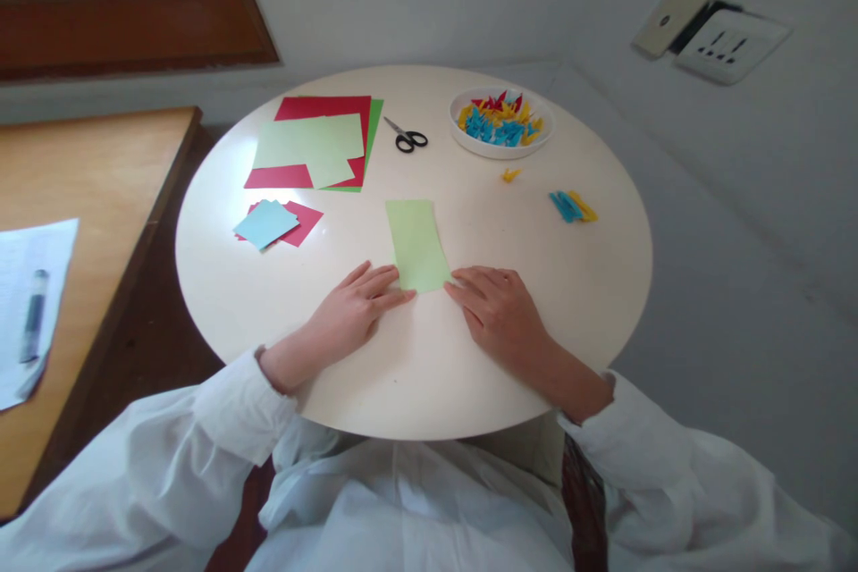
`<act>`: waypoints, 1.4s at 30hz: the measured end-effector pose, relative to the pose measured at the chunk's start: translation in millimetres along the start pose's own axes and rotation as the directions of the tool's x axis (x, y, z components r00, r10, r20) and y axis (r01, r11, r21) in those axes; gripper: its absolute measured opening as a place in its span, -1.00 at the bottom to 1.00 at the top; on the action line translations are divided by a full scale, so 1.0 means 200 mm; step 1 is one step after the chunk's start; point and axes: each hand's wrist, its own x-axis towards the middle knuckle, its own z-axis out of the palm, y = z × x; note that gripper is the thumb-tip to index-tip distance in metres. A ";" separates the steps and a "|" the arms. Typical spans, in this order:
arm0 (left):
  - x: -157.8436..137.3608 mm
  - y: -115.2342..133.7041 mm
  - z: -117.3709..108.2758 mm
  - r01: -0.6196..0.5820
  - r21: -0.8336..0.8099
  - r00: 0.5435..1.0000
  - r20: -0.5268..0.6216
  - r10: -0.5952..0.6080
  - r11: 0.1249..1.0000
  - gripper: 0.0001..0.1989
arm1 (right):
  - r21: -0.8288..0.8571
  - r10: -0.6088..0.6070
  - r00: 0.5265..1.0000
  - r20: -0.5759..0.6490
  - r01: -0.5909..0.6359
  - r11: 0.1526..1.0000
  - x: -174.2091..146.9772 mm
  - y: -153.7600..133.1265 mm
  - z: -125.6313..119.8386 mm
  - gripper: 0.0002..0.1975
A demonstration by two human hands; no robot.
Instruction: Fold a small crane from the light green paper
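A light green sheet of paper (419,241) lies on the round white table, its long side pointing away from me. My left hand (352,308) grips the near left corner, thumb at the bottom edge and fingers along the side. At the near right corner, my right hand (496,308) pinches the same sheet between thumb and fingers. The paper's near edge shows between both hands. Beyond it lie scissors (406,138) with black handles, their blades slightly apart.
Large red and green sheets (281,176) lie at the back left, small blue and red squares (266,224) nearer. A white dish (500,149) holds several folded paper cranes. One yellow crane (510,175) and folded blue and yellow pieces (572,206) lie right. A wooden desk (100,170) stands left.
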 end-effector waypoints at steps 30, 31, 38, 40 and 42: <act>0.00 0.02 0.00 0.042 -0.025 0.999 0.004 -0.042 0.999 -0.45 | 0.334 0.184 0.967 0.177 -0.235 0.913 0.17 0.04 -0.09 -0.81; 0.00 0.02 0.00 0.042 -0.025 0.999 0.009 -0.042 0.999 -0.44 | 0.378 0.239 0.925 0.296 -0.343 0.860 0.20 0.04 -0.10 -0.83; 0.00 0.01 -0.01 0.035 -0.025 0.999 0.026 -0.035 0.999 -0.45 | 0.249 0.155 0.591 0.791 -0.543 0.802 0.45 0.07 -0.14 -0.75; 0.00 0.01 -0.01 0.037 -0.028 0.999 0.032 -0.037 0.999 -0.45 | 0.216 0.130 0.554 0.822 -0.515 0.829 0.50 0.06 -0.15 -0.77; 0.00 0.01 0.00 0.035 -0.030 0.999 0.035 -0.034 0.999 -0.45 | 0.199 0.112 0.534 0.838 -0.490 0.849 0.53 0.04 -0.15 -0.79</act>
